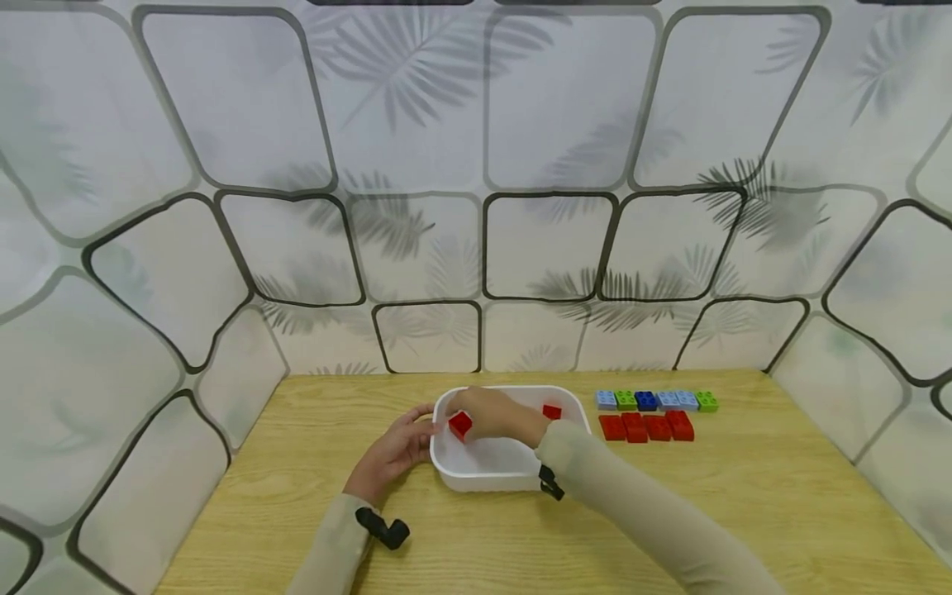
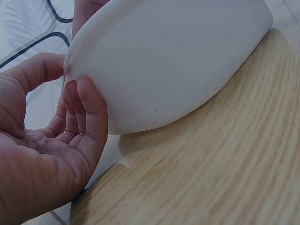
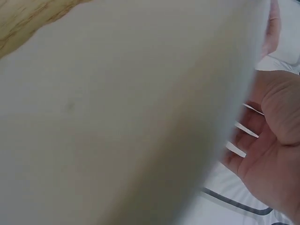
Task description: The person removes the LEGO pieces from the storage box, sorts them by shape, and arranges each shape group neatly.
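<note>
A white plastic tub (image 1: 487,483) stands on the wooden table in the head view. My left hand (image 1: 392,454) holds its left rim, thumb at the edge and fingers curled against the outer wall, as the left wrist view shows. Inside the tub, my right hand (image 1: 487,413) reaches across to the left end. A tilted red toy brick (image 1: 460,426) sits at its fingertips and appears pinched there. Another red brick (image 1: 552,411) lies at the tub's right side. In the right wrist view the tub's wall hides the fingertips of the right hand (image 3: 267,136).
To the tub's right runs a row of light blue, green and dark blue studded bricks (image 1: 645,401). Several red bricks (image 1: 635,427) lie side by side in front of that row. A patterned curtain (image 1: 427,248) surrounds the table (image 1: 476,545) at the back and sides.
</note>
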Tool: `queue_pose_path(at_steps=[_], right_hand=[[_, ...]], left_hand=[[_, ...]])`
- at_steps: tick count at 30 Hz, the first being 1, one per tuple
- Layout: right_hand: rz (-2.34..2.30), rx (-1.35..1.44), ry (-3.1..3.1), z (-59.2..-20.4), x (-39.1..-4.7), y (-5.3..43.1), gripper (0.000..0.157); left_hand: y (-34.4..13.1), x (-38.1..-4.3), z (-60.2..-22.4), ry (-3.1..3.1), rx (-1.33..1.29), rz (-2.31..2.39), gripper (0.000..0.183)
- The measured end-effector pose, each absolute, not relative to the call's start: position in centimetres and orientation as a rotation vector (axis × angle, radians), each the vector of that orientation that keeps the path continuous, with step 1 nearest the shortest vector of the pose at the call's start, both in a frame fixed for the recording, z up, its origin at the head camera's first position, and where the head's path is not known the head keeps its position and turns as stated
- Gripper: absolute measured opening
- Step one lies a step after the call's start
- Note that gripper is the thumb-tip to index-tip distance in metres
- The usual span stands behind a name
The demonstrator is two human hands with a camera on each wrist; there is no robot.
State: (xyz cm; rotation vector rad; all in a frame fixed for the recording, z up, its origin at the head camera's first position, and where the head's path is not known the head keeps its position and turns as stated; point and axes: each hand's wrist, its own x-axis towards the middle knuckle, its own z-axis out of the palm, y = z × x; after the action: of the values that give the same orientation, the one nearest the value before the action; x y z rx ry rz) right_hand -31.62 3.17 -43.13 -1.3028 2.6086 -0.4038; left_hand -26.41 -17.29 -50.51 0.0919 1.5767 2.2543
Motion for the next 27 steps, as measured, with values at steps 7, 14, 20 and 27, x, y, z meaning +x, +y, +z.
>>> queue_pose_path(at_steps=[7,14,20,27], right_hand=[[-0.332,-1.318,2.633,-43.5,-31.5,2.6,0.047],[-0.292,-1.357,2.653,-43.7,-31.4,2.4,0.04],[-0.314,-1.337,2.644,-43.5,-31.1,2.6,0.024],[-0.185,-1.324,2.675,-43.1,-30.5,2.9,0.027]], left_hand=[[-17.1,-26.5,-50.6,1.594,0.098,2.241,0.042],[-17.1,-26.6,-50.7,1.602,0.094,2.238,0.038],[-17.2,-26.6,-50.6,1.578,0.085,2.256,0.045],[-17.2,-26.6,-50.6,1.58,0.07,2.255,0.048]])
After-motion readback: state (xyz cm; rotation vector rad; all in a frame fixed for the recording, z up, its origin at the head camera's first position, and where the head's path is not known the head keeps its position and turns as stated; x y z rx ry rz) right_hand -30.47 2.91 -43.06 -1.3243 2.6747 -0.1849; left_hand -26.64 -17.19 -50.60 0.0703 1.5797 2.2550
